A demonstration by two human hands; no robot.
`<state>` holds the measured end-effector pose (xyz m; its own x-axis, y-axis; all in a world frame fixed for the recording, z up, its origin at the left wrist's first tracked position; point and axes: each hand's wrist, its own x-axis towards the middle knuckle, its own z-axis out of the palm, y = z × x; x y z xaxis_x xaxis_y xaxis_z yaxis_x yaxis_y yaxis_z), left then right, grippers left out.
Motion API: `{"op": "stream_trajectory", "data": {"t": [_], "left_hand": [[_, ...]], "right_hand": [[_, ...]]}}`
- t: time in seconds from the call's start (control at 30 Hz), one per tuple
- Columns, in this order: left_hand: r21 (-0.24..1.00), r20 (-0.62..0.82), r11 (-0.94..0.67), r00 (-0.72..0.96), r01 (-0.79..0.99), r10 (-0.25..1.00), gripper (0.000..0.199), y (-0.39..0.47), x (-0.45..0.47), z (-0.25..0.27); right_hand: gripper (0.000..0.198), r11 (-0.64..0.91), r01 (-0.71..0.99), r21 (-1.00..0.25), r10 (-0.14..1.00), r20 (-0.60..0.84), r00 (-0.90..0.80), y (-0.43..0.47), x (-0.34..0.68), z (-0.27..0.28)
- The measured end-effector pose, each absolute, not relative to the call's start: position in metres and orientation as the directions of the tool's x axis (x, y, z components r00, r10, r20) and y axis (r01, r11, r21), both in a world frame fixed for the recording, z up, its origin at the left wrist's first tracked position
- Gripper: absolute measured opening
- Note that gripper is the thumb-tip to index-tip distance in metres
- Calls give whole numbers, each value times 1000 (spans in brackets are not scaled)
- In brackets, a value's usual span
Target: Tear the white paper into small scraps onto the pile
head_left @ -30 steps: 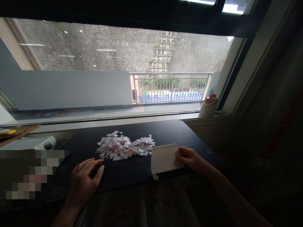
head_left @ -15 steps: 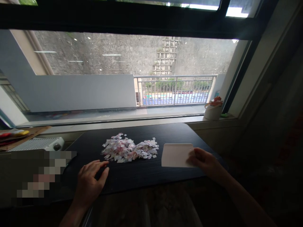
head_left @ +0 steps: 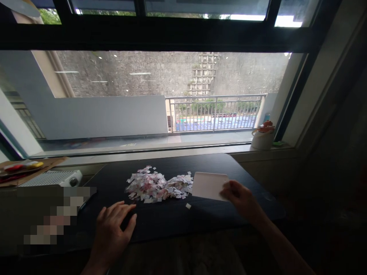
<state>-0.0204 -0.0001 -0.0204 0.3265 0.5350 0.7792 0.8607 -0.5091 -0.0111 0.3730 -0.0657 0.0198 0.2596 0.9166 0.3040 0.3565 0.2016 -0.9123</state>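
Observation:
A heap of small cut paper pieces [head_left: 147, 185], white with pinkish marks, is spread on the black table [head_left: 172, 219]. My right hand [head_left: 236, 194] pinches the right end of a thin white rectangular card [head_left: 208, 186] with rounded corners. The card's left edge is at the heap's right side; whether it touches the pieces I cannot tell. One loose paper square [head_left: 188, 206] lies in front of the heap. On the left, my left hand [head_left: 116, 225] rests at the table with thumb and fingers apart, holding nothing, just short of the heap.
At the left stand a white ribbed appliance [head_left: 54, 178] and a cardboard sheet [head_left: 34, 170] with red and yellow items on it. A white container with an orange top [head_left: 262, 138] sits on the windowsill [head_left: 183, 151]. Behind the table is a large window.
My right hand has brought the card left, up to the heap, and tilted it. A single paper square now lies apart in front. The view has shifted slightly; my left hand stays open.

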Motion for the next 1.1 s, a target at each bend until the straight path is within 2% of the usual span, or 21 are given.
{"op": "stream_trajectory", "data": {"t": [0.1,0.3,0.47,0.7,0.9,1.1], "left_hand": [[-39,771,-496,342,867,538,22,-2,-21,-22],[-34,765,-494,340,869,547,22,-5,-20,-20],[-9,757,-484,322,875,568,23,-6,-20,-20],[-37,763,-488,340,872,550,21,-7,-18,-18],[-45,764,-490,346,871,545,22,-8,-18,-18],[-10,753,-487,328,873,571,23,-7,-18,-19]], "right_hand": [[21,200,346,-917,895,314,317,-60,372,17],[18,171,409,-896,930,284,233,-65,370,17],[19,171,395,-903,913,296,281,-76,364,28],[15,150,399,-905,937,259,236,-85,360,27],[16,169,410,-896,921,292,259,-85,370,33],[14,154,464,-872,945,267,189,-70,363,38]]}}
